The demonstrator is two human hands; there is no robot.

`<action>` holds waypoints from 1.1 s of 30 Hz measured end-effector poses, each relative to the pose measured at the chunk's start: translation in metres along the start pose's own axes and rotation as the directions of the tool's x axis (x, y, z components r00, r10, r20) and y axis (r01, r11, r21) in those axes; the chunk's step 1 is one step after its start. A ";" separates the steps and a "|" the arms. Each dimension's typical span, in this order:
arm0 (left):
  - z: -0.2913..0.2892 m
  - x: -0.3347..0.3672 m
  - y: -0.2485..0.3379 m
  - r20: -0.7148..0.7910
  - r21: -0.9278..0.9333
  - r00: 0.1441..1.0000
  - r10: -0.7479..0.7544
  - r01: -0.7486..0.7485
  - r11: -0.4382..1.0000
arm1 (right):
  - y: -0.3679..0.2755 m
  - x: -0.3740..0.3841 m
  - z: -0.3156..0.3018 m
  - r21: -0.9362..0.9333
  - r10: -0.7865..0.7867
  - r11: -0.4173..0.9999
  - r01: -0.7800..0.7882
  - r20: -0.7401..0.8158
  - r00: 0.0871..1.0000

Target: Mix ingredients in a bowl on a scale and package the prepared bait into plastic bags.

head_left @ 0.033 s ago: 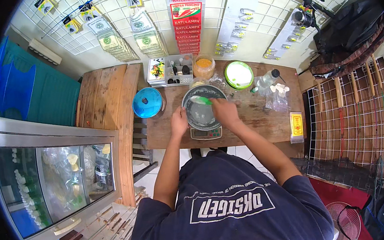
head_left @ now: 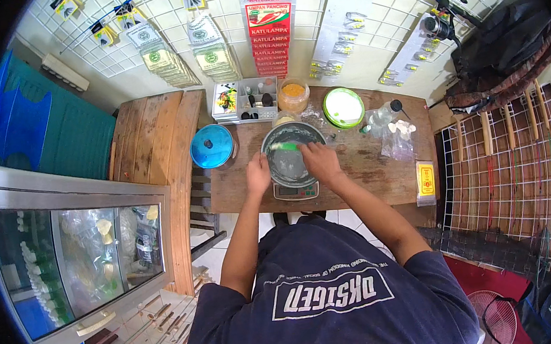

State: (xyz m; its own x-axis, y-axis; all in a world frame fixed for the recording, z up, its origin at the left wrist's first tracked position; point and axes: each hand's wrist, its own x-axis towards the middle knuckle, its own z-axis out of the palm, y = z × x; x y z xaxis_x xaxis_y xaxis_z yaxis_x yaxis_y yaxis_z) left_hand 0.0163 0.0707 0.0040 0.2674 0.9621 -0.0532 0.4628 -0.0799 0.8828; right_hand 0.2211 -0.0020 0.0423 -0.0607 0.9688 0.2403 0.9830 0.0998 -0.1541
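A round grey bowl [head_left: 295,169] sits on a kitchen scale [head_left: 297,192] near the table's front edge. Whitish paste smears its inner wall and bottom. My left hand [head_left: 258,172] grips the bowl's left rim. In my right hand [head_left: 321,161], closed over the right side of the bowl, is a spatula [head_left: 286,146] with a green handle; its pale blade points left inside the bowl. Behind the bowl stands a tub of orange-yellow crumbs [head_left: 293,92], with crumpled clear plastic beside it.
On the wooden table [head_left: 368,183], a blue-lidded tub [head_left: 211,146] stands left and a compartment box [head_left: 257,99] at the back. A green-rimmed lid [head_left: 343,108], a clear bottle [head_left: 385,113], a plastic bag [head_left: 397,145] and a yellow packet [head_left: 425,180] lie rightward. A glass-doored cabinet [head_left: 79,254] is at left.
The spatula has turned in my right hand, so its blade shows narrower and lies slightly lower and further left. My left hand and the bowl stay in place.
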 end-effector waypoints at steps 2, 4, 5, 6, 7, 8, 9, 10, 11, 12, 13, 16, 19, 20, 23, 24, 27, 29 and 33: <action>0.005 0.002 -0.001 -0.089 0.146 0.993 0.076 -0.063 0.987 | -0.004 -0.005 0.007 -0.072 0.004 0.997 0.004 0.104 0.995; 0.012 0.002 0.001 -0.113 0.120 0.994 0.006 0.008 0.993 | -0.003 -0.006 0.009 -0.102 -0.020 0.994 0.036 0.152 0.988; 0.013 0.003 0.001 -0.112 0.139 0.994 0.003 0.013 0.990 | 0.000 -0.006 0.007 -0.096 -0.048 0.993 0.063 0.150 0.987; 0.013 0.004 0.001 -0.110 0.159 0.994 0.000 0.018 0.987 | 0.003 -0.006 0.006 -0.089 -0.076 0.992 0.090 0.148 0.986; 0.012 0.006 0.001 -0.110 0.183 0.994 0.002 0.019 0.983 | 0.005 -0.005 0.005 -0.081 -0.046 0.995 0.059 0.153 0.987; 0.011 0.005 0.000 -0.106 0.179 0.994 0.013 0.006 0.984 | 0.007 -0.005 0.005 -0.072 -0.016 0.997 0.027 0.158 0.987; 0.011 0.003 -0.001 -0.103 0.175 0.994 0.025 -0.007 0.985 | 0.009 -0.005 0.004 -0.063 0.015 0.998 -0.004 0.164 0.986; 0.012 0.001 0.001 -0.095 0.168 0.995 0.036 -0.020 0.986 | 0.013 -0.006 0.005 -0.062 0.021 0.998 -0.010 0.178 0.984; 0.013 0.002 0.003 -0.092 0.160 0.995 0.032 -0.017 0.987 | 0.016 -0.008 0.007 -0.060 0.027 0.998 -0.015 0.193 0.981; 0.014 0.004 0.005 -0.089 0.152 0.996 0.027 -0.013 0.988 | 0.019 -0.010 0.008 -0.059 0.033 0.998 -0.021 0.208 0.978; 0.012 0.006 0.006 -0.092 0.148 0.996 0.024 -0.010 0.989 | 0.019 -0.008 0.007 -0.048 0.019 0.999 -0.010 0.187 0.982; 0.010 0.005 0.006 -0.072 0.164 0.997 0.001 0.011 0.986 | 0.021 -0.007 0.001 -0.040 0.002 0.999 0.005 0.171 0.985; 0.011 0.003 0.003 -0.113 0.144 0.991 0.077 -0.061 0.988 | 0.022 -0.004 -0.006 -0.007 0.055 0.999 -0.054 0.183 0.982; 0.011 0.004 0.002 -0.109 0.142 0.992 0.065 -0.049 0.989 | 0.021 -0.003 -0.012 0.052 0.089 0.994 -0.097 0.140 0.986; 0.012 0.004 -0.001 -0.116 0.132 0.992 0.043 -0.028 0.991 | 0.023 0.002 -0.033 0.168 0.227 0.952 -0.254 0.166 0.960; 0.013 0.003 -0.001 -0.133 0.127 0.990 0.046 -0.029 0.991 | 0.027 0.004 -0.037 0.193 0.274 0.930 -0.312 0.201 0.940; 0.015 0.003 -0.003 -0.156 0.094 0.986 0.049 -0.035 0.995 | 0.052 0.009 -0.045 0.446 0.359 0.768 -0.459 0.292 0.886; 0.015 0.003 -0.007 -0.154 0.101 0.987 0.045 -0.029 0.995 | 0.079 0.009 -0.042 0.571 0.402 0.660 -0.489 0.281 0.871; 0.012 0.002 -0.012 -0.131 0.073 0.991 0.042 -0.033 0.997 | 0.122 0.017 -0.060 0.494 0.568 0.615 -0.614 0.263 0.780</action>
State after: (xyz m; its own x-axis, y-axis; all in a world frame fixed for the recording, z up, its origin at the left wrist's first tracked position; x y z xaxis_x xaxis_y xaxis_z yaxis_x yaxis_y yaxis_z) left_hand 0.0211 0.0705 -0.0126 0.1739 0.9837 0.0456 0.5141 -0.1302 0.8478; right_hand 0.3501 0.0131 0.0850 0.4655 0.8719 -0.1521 0.5559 -0.4217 -0.7163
